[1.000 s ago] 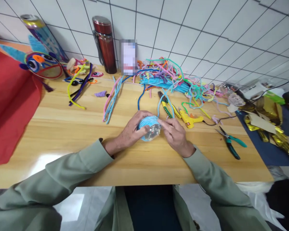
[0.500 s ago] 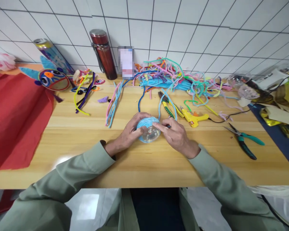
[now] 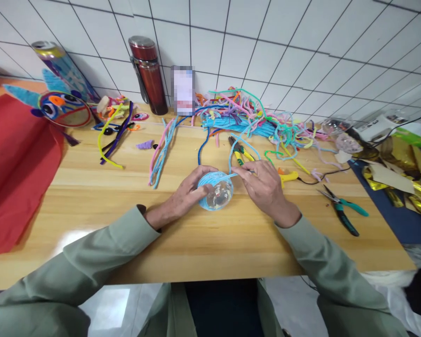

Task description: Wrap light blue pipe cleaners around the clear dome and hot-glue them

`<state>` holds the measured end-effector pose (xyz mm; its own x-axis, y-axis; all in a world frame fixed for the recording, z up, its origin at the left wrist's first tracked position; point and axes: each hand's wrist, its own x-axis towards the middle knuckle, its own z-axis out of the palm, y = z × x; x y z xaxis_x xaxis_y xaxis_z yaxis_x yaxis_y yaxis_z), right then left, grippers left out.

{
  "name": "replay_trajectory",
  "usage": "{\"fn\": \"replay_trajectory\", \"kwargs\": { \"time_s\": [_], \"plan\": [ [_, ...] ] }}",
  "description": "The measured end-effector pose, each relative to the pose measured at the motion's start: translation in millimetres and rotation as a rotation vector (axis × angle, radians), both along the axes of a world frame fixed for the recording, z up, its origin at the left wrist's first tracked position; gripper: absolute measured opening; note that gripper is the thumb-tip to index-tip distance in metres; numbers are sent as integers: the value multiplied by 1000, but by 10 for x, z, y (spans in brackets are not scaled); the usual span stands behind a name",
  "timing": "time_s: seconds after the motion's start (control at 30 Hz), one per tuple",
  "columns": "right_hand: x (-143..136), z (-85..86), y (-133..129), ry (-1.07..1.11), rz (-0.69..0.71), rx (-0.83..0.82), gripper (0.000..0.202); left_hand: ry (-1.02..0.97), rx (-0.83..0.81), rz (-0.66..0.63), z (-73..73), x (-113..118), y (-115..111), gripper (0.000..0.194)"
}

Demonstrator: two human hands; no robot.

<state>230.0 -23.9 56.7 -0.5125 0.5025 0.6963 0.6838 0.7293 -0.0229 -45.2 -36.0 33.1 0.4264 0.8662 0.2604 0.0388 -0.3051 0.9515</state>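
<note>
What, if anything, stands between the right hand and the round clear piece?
Nothing visible blocks the way. Only the light-blue strip, pinched by the right hand, crosses the small gap to the round clear piece. The left hand holds its other side, and the pliers lie beyond the gap.

A grey-green jacket [image 3: 177,309] with long, creased sleeves [image 3: 91,260] opens over dark navy clothing [image 3: 224,306].

Wooden table [image 3: 196,248] beneath teal-handled pliers [image 3: 338,208]
</note>
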Motion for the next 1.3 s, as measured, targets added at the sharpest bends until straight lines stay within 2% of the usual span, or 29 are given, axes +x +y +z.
{"fn": "replay_trajectory", "kwargs": {
  "time_s": [0.1, 0.17, 0.23, 0.3, 0.37, 0.43, 0.5, 0.6, 0.7, 0.83, 1.0, 1.13, 1.3],
  "plan": [
    [18, 90, 106, -14, -35, -19, 37, -42, -35, 54, -35, 21, -26, 52],
    [95, 147, 152, 32, -77, -28, 37, -106, -43, 136, -69, 36, -27, 51],
    [269, 194, 175, 102, -144, -28, 36, -217, -86, 235, -97, 57, -6, 49],
    [535, 206, 181, 156, -224, -35, 35, -383, -220, 313, -93, 88, 26, 44],
    [845, 158, 178, 145, -307, -81, 34, -585, -432, 339, -46, 127, 44, 37],
    [1134, 46, 169, 74, -375, -142, 33, -717, -621, 294, 25, 166, 30, 37],
    [1353, -97, 152, -23, -429, -211, 33, -744, -648, 300, 79, 204, -14, 37],
    [1525, -268, 115, -191, -407, -335, 46, -670, -595, 314, 59, 254, -101, 44],
    [1561, -337, 87, -266, -377, -397, 57, -565, -532, 297, -65, 281, -169, 46],
    [1554, -368, 90, -343, -411, -399, 53, -391, -375, 215, -215, 236, -218, 49],
    [1585, -380, 117, -383, -411, -379, 51, -192, -213, 135, -193, 150, -226, 50],
    [1545, -234, 37, -155, -411, -400, 43, -147, -138, 143, -119, 152, -202, 52],
    [1218, 190, -267, 380, -367, -601, 21, -152, -110, 134, -87, 179, -185, 47]
  ]
}}
